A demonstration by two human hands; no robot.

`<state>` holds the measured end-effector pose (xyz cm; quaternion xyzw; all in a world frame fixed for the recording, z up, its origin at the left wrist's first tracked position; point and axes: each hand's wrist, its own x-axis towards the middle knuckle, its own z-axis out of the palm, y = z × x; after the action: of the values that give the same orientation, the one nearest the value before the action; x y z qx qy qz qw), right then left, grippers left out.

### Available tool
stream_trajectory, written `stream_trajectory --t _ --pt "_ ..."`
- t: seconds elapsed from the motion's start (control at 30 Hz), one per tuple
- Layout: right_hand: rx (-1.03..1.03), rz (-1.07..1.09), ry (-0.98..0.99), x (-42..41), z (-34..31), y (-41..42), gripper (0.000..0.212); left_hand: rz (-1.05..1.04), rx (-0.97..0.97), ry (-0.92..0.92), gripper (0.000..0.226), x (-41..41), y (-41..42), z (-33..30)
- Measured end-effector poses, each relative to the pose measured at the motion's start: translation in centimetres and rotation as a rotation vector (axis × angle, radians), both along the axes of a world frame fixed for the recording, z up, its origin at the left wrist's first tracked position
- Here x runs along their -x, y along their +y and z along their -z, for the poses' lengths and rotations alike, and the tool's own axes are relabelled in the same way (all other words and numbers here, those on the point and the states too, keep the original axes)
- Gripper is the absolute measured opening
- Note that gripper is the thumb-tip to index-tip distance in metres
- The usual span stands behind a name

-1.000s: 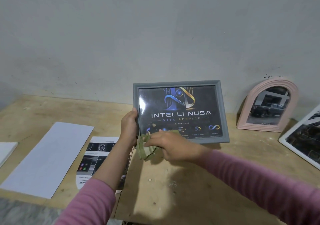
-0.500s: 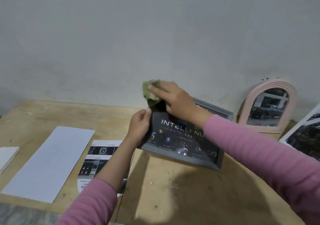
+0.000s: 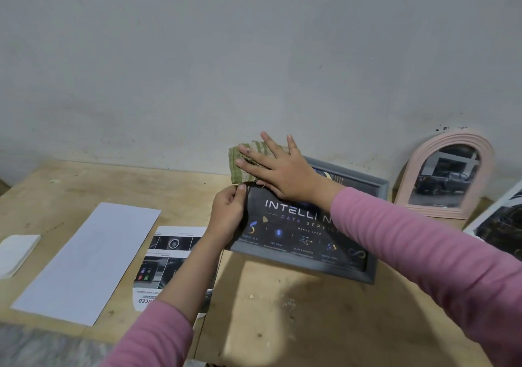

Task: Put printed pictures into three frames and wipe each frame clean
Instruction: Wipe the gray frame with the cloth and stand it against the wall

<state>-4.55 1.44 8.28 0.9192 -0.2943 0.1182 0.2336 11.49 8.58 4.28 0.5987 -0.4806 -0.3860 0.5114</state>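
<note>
A grey rectangular frame (image 3: 353, 272) with a dark "INTELLI NUSA" print in it lies tilted back over the wooden table (image 3: 310, 324). My left hand (image 3: 227, 215) grips its left edge. My right hand (image 3: 278, 169) lies flat, fingers spread, pressing a green striped cloth (image 3: 240, 166) on the frame's top left corner. A pink arched frame (image 3: 449, 173) holding a picture of a dark car leans on the wall at the right. A white frame (image 3: 500, 220) with a dark picture shows at the far right edge, partly cut off.
A printed sheet (image 3: 166, 256) with car-interior pictures lies under my left forearm. Left of it is a long blank white sheet (image 3: 90, 259), and a small white folded piece (image 3: 17, 251) sits at the left edge. The grey wall stands right behind the table.
The frame has gone from upright to tilted back and low over the table. My right hand has carried the cloth from the bottom left of the glass to the top left corner and now lies flat.
</note>
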Motion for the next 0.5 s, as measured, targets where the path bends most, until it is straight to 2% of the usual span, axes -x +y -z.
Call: stream_trajectory --t 0.07,0.23,0.33,0.5 --pt "0.007 0.018 -0.017 0.4 0.0 0.0 0.053 0.016 -0.004 0.053 0.044 0.0 0.1 0.4" --pt "-0.001 0.061 -0.025 2.6 0.5 -0.4 0.086 0.004 -0.032 0.139 0.06 -0.9 -0.3 1.6" --pt "-0.071 0.064 -0.068 4.5 1.0 -0.4 0.084 -0.026 -0.055 0.202 0.065 -1.3 -0.5 1.9" --pt "-0.321 0.125 -0.152 7.6 1.8 -0.1 0.09 -0.08 -0.032 0.24 0.058 -1.9 -0.1 1.6"
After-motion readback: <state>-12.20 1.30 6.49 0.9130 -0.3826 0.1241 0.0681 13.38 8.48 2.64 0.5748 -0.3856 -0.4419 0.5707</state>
